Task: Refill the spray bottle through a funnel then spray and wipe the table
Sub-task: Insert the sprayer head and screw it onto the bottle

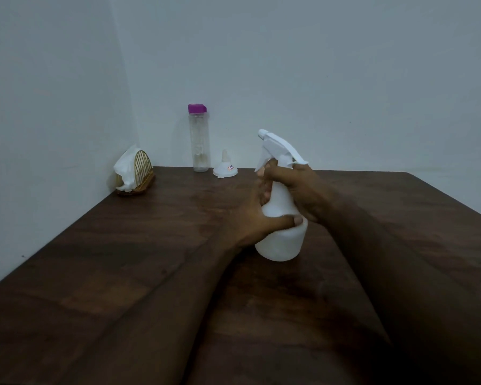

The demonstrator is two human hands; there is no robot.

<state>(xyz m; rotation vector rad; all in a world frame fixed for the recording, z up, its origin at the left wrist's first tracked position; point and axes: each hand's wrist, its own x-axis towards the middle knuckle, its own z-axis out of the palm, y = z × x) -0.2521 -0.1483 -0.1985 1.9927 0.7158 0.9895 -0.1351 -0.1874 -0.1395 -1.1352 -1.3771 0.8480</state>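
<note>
Gripping the spray bottle [282, 237] upright on the counter [122, 259] with both hands here: left hand [257, 215] curled round the fat lower body with the thumb laid across the front, right hand [303, 187] closed round the neck right under the trigger head [278, 147]. Looks like twisting the head, though can't tell from this whether off or on. Spotted well beyond the hands, out of reach without letting go: a funnel [225, 169] parked mouth-down, and just left of it a clear water bottle [199, 140] with a purple cap on. Farther out past the left hand, tissues [125, 168] stuffed in a little wire holder [143, 169] at the corner. No telling how much liquid in either bottle. Stuff to watch for: twisting hard with a slack left-hand grip and spinning or tipping the whole bottle instead of the head; squeezing that soft-looking body with the head loose and burping liquid over the counter; cross-threading the head if going back on, then leaking at the first spray.
</note>
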